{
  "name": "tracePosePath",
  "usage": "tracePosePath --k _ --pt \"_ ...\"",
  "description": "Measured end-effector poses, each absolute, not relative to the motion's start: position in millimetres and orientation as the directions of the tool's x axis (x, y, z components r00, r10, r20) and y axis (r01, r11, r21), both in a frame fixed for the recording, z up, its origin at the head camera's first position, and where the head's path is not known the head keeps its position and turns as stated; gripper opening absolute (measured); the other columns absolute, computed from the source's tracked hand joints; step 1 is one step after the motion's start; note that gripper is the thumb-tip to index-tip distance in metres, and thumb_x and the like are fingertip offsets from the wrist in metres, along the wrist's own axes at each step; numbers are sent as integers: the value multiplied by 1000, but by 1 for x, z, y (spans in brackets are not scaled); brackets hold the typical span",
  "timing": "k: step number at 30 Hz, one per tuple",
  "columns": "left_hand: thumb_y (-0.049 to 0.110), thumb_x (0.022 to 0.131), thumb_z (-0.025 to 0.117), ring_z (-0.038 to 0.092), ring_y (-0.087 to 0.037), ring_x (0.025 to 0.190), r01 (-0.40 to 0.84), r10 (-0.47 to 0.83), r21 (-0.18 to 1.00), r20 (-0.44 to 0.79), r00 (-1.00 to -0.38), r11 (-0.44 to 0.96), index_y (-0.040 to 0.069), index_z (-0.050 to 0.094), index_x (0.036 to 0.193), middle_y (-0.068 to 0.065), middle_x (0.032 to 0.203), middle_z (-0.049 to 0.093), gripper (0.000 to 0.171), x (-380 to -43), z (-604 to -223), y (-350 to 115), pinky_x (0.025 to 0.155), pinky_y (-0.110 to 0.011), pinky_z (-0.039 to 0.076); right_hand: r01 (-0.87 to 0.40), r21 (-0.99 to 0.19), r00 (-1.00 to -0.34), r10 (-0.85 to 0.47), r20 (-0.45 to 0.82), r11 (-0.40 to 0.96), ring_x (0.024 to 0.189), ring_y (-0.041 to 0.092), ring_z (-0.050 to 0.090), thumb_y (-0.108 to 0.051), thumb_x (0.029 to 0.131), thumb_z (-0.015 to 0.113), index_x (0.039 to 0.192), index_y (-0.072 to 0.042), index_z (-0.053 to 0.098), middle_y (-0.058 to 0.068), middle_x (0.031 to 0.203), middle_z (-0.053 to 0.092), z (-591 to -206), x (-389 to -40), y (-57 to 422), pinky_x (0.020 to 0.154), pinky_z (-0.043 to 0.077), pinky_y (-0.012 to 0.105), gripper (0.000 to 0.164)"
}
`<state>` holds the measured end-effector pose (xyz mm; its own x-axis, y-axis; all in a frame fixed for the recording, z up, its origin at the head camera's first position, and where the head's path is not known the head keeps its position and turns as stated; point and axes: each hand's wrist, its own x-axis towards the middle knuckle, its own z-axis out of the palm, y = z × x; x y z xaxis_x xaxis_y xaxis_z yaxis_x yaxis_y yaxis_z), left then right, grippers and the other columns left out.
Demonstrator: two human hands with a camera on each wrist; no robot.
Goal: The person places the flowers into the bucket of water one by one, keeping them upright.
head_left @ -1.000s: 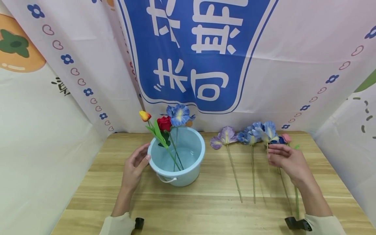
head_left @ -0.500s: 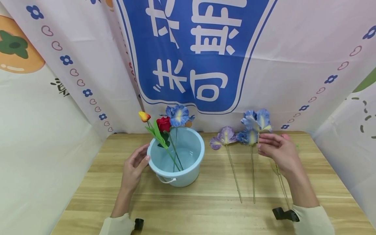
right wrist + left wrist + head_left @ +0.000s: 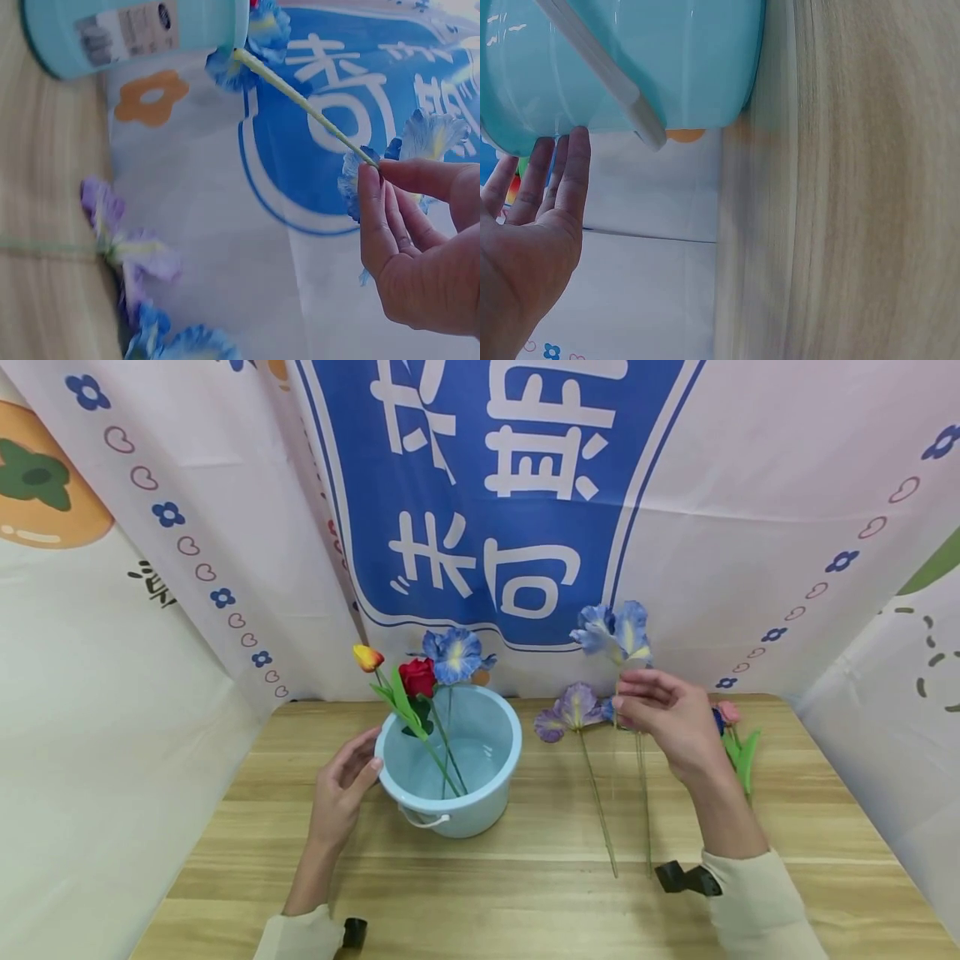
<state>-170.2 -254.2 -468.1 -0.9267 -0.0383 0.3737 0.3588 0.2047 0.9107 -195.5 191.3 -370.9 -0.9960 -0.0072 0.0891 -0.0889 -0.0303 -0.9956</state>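
In the head view my left hand (image 3: 339,793) rests against the outer left side of a light blue bucket (image 3: 480,810), its fingers fairly straight; the left wrist view shows the fingertips (image 3: 576,142) right at the bucket wall. A red rose (image 3: 417,677), an orange-yellow tulip (image 3: 368,657) and a blue iris (image 3: 453,656) lean inside the bucket. My right hand (image 3: 667,720) pinches the stem of another blue iris (image 3: 617,633) between thumb and fingers, just below the bloom. That stem (image 3: 307,109) points toward the bucket in the right wrist view.
A purple iris (image 3: 577,710) lies on the wooden table (image 3: 525,910) right of the bucket. Beside it another blue iris is partly hidden behind the right hand. Farther right lie a pink flower (image 3: 727,712) and green leaves (image 3: 742,760). A printed cloth (image 3: 712,568) hangs behind.
My right hand has lifted the blue iris off the table and carried it leftward and up, uncovering the pink flower and leaves. The left hand and bucket have stayed in place.
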Motion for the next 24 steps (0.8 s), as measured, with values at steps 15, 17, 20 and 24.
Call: tracePosePath --k 15,17,20,24 --pt "1 106 62 67 -1 122 364 -41 904 382 -923 223 -4 58 147 -4 137 68 42 -170 -470 -256 105 -14 57 -164 -986 -986 -25 165 -26 99 11 75 1 96 76 141 7 62 -3 111 73 -341 -214 134 86 68 27 46" --pt "0 106 62 67 -1 122 371 -40 899 390 -920 234 -4 59 147 -12 138 68 42 -171 -471 -256 105 -14 56 -176 -984 -984 -23 177 -38 99 12 76 2 96 76 140 6 63 -2 111 74 -339 -217 127 85 69 27 45" --pt "1 106 61 67 0 122 377 -37 894 397 -917 244 -3 59 147 -21 139 66 42 -171 -471 -256 105 -13 56 -191 -981 -981 -23 192 -41 100 14 76 2 96 75 138 4 65 -1 112 74 -336 -221 117 85 69 28 43" --pt "1 106 61 67 1 123 377 -33 893 396 -917 243 -3 59 148 -25 140 64 42 -171 -470 -256 104 -13 57 -198 -979 -980 -24 199 -56 101 16 76 4 96 75 137 3 66 3 114 73 -332 -225 105 85 69 29 43"
